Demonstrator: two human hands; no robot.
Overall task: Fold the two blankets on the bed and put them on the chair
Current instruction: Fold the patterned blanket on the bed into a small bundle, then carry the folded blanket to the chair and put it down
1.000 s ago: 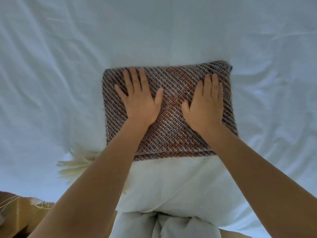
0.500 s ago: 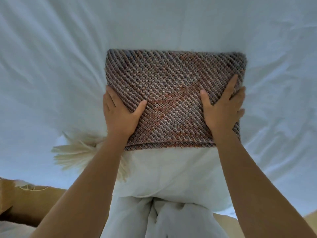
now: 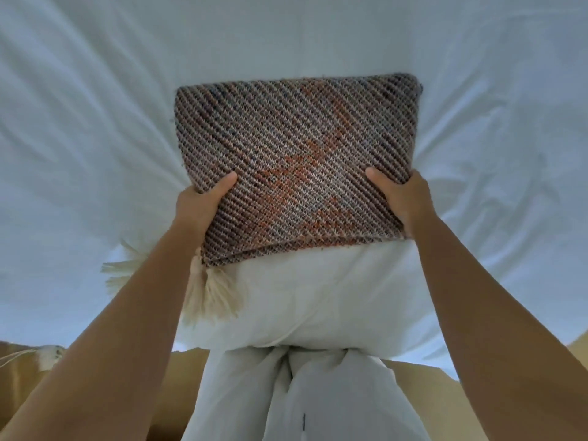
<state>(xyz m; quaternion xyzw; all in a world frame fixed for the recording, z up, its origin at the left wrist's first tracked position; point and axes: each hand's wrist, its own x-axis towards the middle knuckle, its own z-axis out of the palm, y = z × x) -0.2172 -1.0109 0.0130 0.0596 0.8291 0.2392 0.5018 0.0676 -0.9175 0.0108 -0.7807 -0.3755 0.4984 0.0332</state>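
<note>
Blanket point(image 3: 296, 160) folded, gripped between both hands — left hand point(image 3: 200, 202), right hand point(image 3: 402, 198) — thumbs on top.

The knitted blanket point(image 3: 296, 154) is folded into a thick rectangle, woven in diagonal ribs of brown, grey and cream with orange patches near its middle. The left hand point(image 3: 203, 202) and the right hand point(image 3: 404, 198) grip its side edges, thumbs on top. Its near edge overlaps the white blanket point(image 3: 318, 297), which lies folded at the near edge of the bed point(image 3: 95, 122). A cream fringe point(image 3: 216, 297) sticks out at the white blanket's left side.
</note>
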